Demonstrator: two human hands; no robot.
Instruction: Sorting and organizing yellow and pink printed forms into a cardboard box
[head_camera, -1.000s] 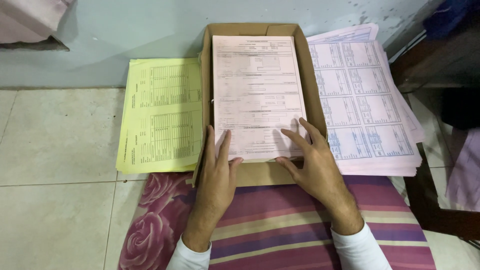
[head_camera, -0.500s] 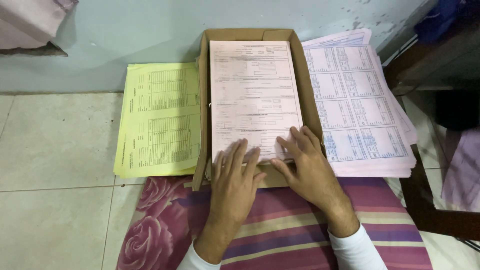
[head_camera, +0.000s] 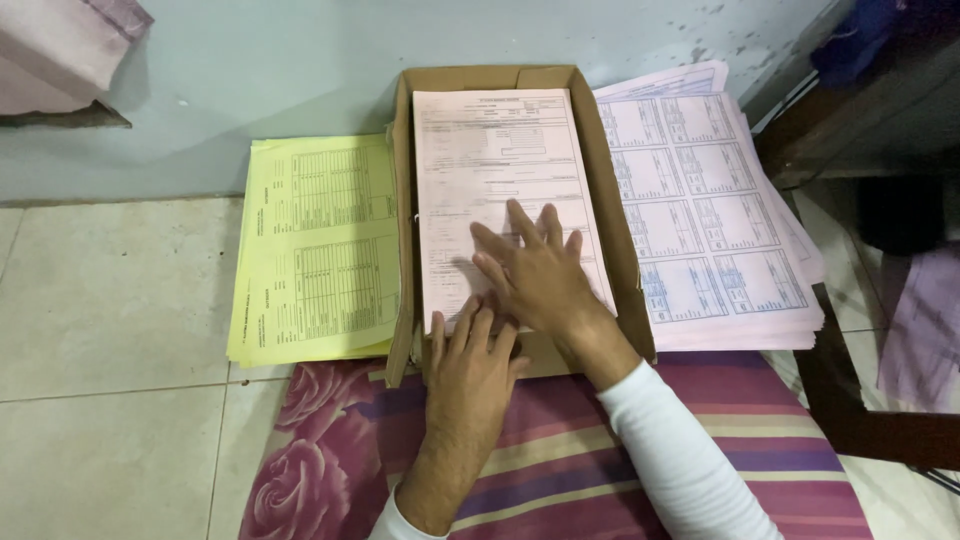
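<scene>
A shallow cardboard box (head_camera: 603, 150) lies on the floor against the wall and holds a stack of pale pink printed forms (head_camera: 490, 150). My right hand (head_camera: 535, 270) lies flat on the middle of the top pink sheet, fingers spread and pointing away from me. My left hand (head_camera: 468, 365) rests at the near edge of the stack, fingertips touching the bottom of the top sheet. Neither hand grips anything. Both arms wear white sleeves.
A stack of yellow forms (head_camera: 320, 245) lies left of the box on the tiled floor (head_camera: 110, 320). A stack of pink forms with blue tables (head_camera: 715, 220) lies to its right. A striped and floral cloth (head_camera: 590, 450) is under my arms. Dark wooden furniture (head_camera: 870, 130) stands at right.
My right hand slid from the near right corner of the pink sheet up to its middle. My left hand stayed by the near edge, drawing slightly back.
</scene>
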